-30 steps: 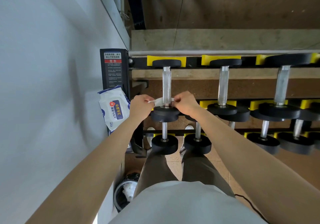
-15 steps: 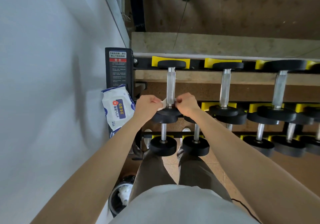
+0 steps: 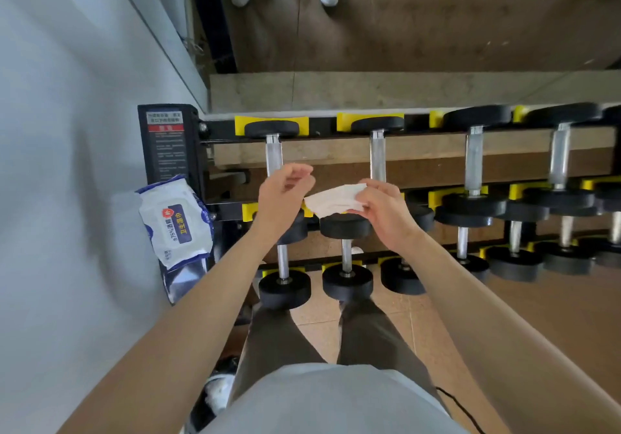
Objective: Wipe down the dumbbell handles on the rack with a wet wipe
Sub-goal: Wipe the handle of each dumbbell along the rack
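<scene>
White wet wipe [image 3: 336,199] is hanging pinched between the thumb and fingers of the right hand [image 3: 383,206], clear of any bar. It is sitting in the gap between two top-row handles on the rack [image 3: 322,131].

Left hand [image 3: 285,191] is hovering just beside the wipe's left edge. Its fingers are loosely curled and appear to be gripping nothing.

Second handle [image 3: 378,161] is lying just above and slightly right of the right hand. Its long axis is running straight away from the person, from the near weight head to the far one. First handle [image 3: 274,158] is lying directly behind the left hand on the same axis. The right hand, which is carrying the wipe, is the nearer one to the second handle. In my judgement that bar is the next to be wiped.

Compared with half a second ago, the wipe is no longer being held around the first handle by both hands. It is now coming away to the right, and the left hand is releasing its end.

Wipe packet [image 3: 174,222] is resting at the rack's left end.
</scene>
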`<state>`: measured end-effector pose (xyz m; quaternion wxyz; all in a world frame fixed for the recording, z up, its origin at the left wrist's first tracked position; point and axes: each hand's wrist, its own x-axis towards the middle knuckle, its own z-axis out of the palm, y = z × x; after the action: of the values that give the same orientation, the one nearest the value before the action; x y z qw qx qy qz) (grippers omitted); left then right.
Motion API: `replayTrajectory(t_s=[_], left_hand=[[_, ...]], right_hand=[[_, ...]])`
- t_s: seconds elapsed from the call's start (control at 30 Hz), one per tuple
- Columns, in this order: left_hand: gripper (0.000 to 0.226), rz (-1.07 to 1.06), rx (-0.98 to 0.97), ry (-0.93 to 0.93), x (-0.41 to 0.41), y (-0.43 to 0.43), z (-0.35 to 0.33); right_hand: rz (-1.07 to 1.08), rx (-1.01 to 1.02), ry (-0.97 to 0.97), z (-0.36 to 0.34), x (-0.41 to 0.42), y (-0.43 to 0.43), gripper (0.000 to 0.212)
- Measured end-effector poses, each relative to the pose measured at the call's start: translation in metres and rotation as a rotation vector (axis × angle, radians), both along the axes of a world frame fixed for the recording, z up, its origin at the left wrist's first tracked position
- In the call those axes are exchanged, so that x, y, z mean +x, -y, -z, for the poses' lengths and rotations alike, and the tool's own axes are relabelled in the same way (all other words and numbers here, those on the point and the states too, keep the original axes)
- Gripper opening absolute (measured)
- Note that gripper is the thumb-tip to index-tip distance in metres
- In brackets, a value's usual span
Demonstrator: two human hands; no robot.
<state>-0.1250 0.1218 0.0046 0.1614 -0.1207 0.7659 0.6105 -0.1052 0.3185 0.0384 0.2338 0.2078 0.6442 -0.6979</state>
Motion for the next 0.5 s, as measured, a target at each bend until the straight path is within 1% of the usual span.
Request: replayTrajectory(t_s=[0.03,0.07,0.1,0.13,0.17,0.23,0.3,0.37,0.43,0.5], left_hand=[[0.023,0.041,0.134,0.066,-0.003,-0.016,-0.005],[0.024,0.057,0.237,0.145,-0.006,-0.032,-0.009],[0.021,0.045,0.304,0.228,-0.009,-0.045,-0.01],[0.017,0.025,0.32,0.306,-0.012,-0.057,-0.01],[0.014,0.024,0.295,0.349,-0.013,-0.07,-0.009],[0.009,0.049,0.232,0.346,-0.014,-0.094,-0.006],[0.007,-0.019,0.197,0.326,-0.014,-0.113,-0.007],[0.007,-0.083,0.168,0.296,-0.019,-0.129,-0.007],[0.007,-0.091,0.146,0.262,-0.024,-0.14,-0.005],[0.008,-0.111,0.12,0.262,-0.033,-0.151,-0.001]], right_hand=[[0.065,-0.123,0.025,0.002,0.0,-0.012,0.013],[0.111,-0.21,0.046,0.004,-0.002,-0.025,0.016],[0.138,-0.263,0.061,0.006,-0.004,-0.035,0.02],[0.147,-0.274,0.064,0.007,-0.007,-0.045,0.019],[0.143,-0.266,0.06,0.009,-0.01,-0.056,0.017],[0.106,-0.187,0.053,0.013,-0.018,-0.079,0.02],[0.079,-0.105,0.062,0.019,-0.028,-0.099,0.022],[0.066,-0.113,0.084,0.025,-0.04,-0.118,0.02],[0.041,-0.149,0.103,0.026,-0.05,-0.13,0.014],[-0.001,-0.08,0.098,0.03,-0.062,-0.137,0.012]])
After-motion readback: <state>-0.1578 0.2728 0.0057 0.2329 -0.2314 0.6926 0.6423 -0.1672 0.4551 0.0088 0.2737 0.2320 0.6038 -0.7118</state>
